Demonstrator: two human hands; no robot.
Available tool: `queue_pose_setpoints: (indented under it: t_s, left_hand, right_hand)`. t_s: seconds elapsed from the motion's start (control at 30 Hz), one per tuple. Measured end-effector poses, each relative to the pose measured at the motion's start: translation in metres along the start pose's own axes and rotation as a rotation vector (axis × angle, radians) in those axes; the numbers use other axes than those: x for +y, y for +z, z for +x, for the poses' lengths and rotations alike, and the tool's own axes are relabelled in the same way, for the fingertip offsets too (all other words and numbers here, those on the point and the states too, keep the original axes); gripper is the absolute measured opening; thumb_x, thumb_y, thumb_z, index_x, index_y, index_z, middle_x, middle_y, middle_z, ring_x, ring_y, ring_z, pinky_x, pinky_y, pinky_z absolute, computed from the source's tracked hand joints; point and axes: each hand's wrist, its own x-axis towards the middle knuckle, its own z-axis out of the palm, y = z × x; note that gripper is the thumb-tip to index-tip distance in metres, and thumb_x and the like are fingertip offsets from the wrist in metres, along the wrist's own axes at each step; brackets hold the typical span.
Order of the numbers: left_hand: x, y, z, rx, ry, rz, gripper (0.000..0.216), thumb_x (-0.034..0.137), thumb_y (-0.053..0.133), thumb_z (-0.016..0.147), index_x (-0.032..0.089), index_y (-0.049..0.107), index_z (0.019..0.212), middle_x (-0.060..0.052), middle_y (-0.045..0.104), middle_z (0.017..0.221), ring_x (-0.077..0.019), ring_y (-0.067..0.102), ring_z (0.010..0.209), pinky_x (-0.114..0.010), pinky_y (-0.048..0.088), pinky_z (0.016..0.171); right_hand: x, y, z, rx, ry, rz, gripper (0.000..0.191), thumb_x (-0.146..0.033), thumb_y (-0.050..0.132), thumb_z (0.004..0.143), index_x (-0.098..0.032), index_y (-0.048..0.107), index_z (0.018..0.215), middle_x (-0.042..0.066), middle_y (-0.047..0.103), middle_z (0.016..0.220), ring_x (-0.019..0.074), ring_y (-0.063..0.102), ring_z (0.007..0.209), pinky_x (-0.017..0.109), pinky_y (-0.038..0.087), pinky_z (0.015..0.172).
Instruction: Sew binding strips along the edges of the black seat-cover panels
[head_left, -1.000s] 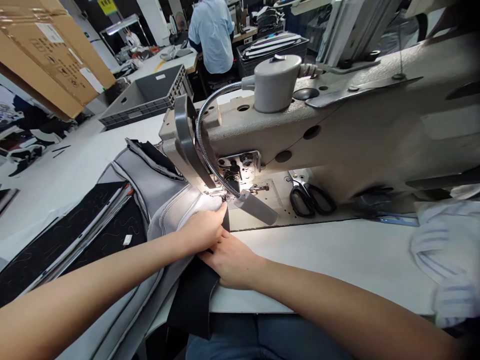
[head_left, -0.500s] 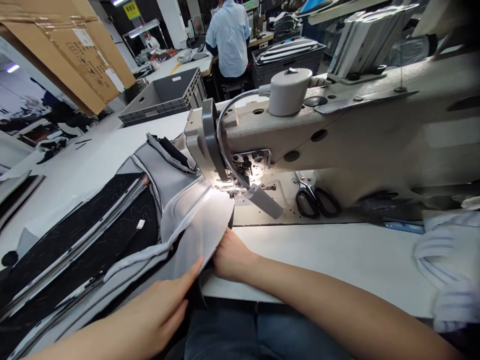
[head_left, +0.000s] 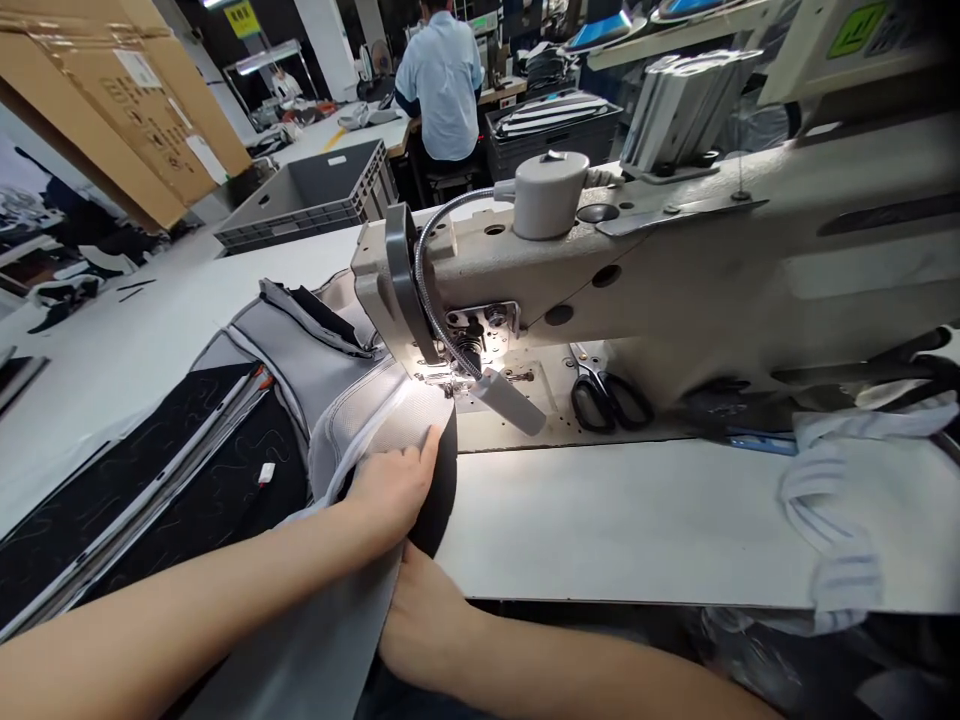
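A grey and black padded fabric cover (head_left: 300,290) spreads left from the sewing machine (head_left: 525,265), its light grey edge lying under the lit needle area. My left hand (head_left: 394,487) is closed on the light grey fabric just in front of the needle, fingers curled and one fingertip towards the machine. Below it, my right hand (head_left: 424,620) grips the hanging fabric edge, its fingertips hidden behind the cloth. Between the hands and the table a black underside shows. A small white connector (head_left: 266,473) rests on the cover's black part.
Black-handled scissors (head_left: 609,398) lie on the machine bed. A striped cloth (head_left: 829,510) hangs over the table's front edge at right. Behind stand a grey crate (head_left: 300,228) and a cardboard box (head_left: 127,110). A person (head_left: 444,90) in light blue sits farther back.
My left hand has moved up and right onto the fabric near the needle. The right hand has shifted down and left along the edge. More black underside shows, and the view has shifted.
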Motion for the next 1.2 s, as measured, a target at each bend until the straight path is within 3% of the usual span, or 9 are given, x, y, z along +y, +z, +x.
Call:
queue_pose_setpoints:
  t_s: [0.13,0.27,0.43,0.6,0.67,0.8,1.0,1.1,1.2]
  left_hand:
    - [-0.003,-0.002,-0.017,-0.082,0.011,-0.024,0.086,0.013,0.051,0.077,0.013,0.007,0.151,-0.015,0.062,0.100,-0.0323,0.066,0.081,-0.044,0.055,0.067]
    - [0.003,-0.006,-0.027,-0.126,-0.097,0.084,0.085,-0.004,0.040,0.075,0.021,0.011,0.151,-0.016,0.060,0.101,-0.0276,0.066,0.083,-0.035,0.054,0.065]
    - [0.000,-0.002,-0.012,-0.154,-0.062,-0.005,0.083,-0.001,0.040,0.077,0.013,0.005,0.151,-0.018,0.064,0.095,-0.0295,0.067,0.079,-0.038,0.054,0.065]
    - [-0.015,-0.006,-0.005,-0.206,0.011,-0.231,0.080,0.001,0.034,0.079,0.014,0.001,0.151,-0.013,0.070,0.091,-0.0297,0.068,0.083,-0.039,0.053,0.070]
    - [-0.020,-0.004,-0.004,-0.149,0.069,-0.450,0.071,0.011,0.034,0.086,0.016,0.007,0.151,-0.014,0.068,0.108,-0.0280,0.066,0.097,-0.037,0.051,0.080]
    - [-0.022,0.005,0.003,-0.132,0.112,-0.688,0.070,0.016,0.033,0.086,0.018,0.011,0.151,-0.010,0.047,0.142,-0.0249,0.053,0.122,-0.032,0.044,0.097]
    - [-0.020,0.004,0.017,-0.105,0.073,-0.687,0.072,0.018,0.035,0.084,0.017,0.009,0.152,-0.012,0.052,0.137,-0.0278,0.056,0.118,-0.034,0.045,0.093]
    - [-0.019,-0.004,0.025,-0.078,0.075,-0.657,0.071,0.016,0.035,0.083,0.016,0.013,0.151,-0.013,0.056,0.133,-0.0268,0.058,0.114,-0.032,0.046,0.088]
    - [-0.015,-0.011,0.034,-0.050,0.071,-0.551,0.066,0.014,0.033,0.083,0.011,0.021,0.147,-0.014,0.067,0.109,-0.0268,0.065,0.097,-0.032,0.048,0.075]
  right_hand:
    - [0.004,-0.017,-0.014,-0.152,-0.354,-0.525,0.029,-0.006,0.047,0.081,-0.016,0.062,0.058,0.001,0.064,0.055,0.0166,0.058,0.057,0.030,0.056,0.066]
    - [0.005,-0.020,-0.020,-0.306,-0.514,-0.782,0.013,-0.014,0.058,0.076,-0.016,0.064,0.064,0.001,0.062,0.057,0.0168,0.055,0.057,0.031,0.051,0.065]
    - [0.010,-0.010,-0.020,-0.341,-0.433,-0.788,0.016,-0.014,0.056,0.080,-0.017,0.062,0.066,0.000,0.060,0.057,0.0164,0.054,0.062,0.032,0.049,0.073]
    - [0.015,0.004,-0.021,-0.285,-0.358,-0.764,0.019,-0.012,0.048,0.087,-0.019,0.064,0.081,0.000,0.068,0.078,0.0161,0.058,0.082,0.035,0.043,0.097]
    - [0.016,0.009,-0.023,-0.281,-0.330,-0.769,0.019,-0.013,0.046,0.090,-0.019,0.064,0.088,0.001,0.069,0.088,0.0165,0.059,0.090,0.036,0.041,0.101]
    - [0.018,0.019,-0.027,-0.288,-0.277,-0.798,0.017,-0.016,0.049,0.089,-0.019,0.065,0.092,0.004,0.069,0.096,0.0194,0.059,0.098,0.039,0.040,0.104]
    - [0.026,0.031,-0.023,-0.247,-0.207,-0.858,0.022,-0.010,0.048,0.088,-0.015,0.065,0.102,0.008,0.068,0.108,0.0238,0.058,0.109,0.043,0.042,0.105]
    - [0.028,0.040,-0.009,-0.141,-0.111,-0.913,0.044,0.008,0.036,0.085,-0.015,0.061,0.113,0.004,0.067,0.114,0.0186,0.058,0.110,0.037,0.041,0.106]
    - [0.027,0.048,0.005,-0.067,0.029,-0.943,0.059,0.019,0.025,0.080,-0.011,0.056,0.120,0.003,0.069,0.110,0.0134,0.060,0.107,0.029,0.041,0.106]
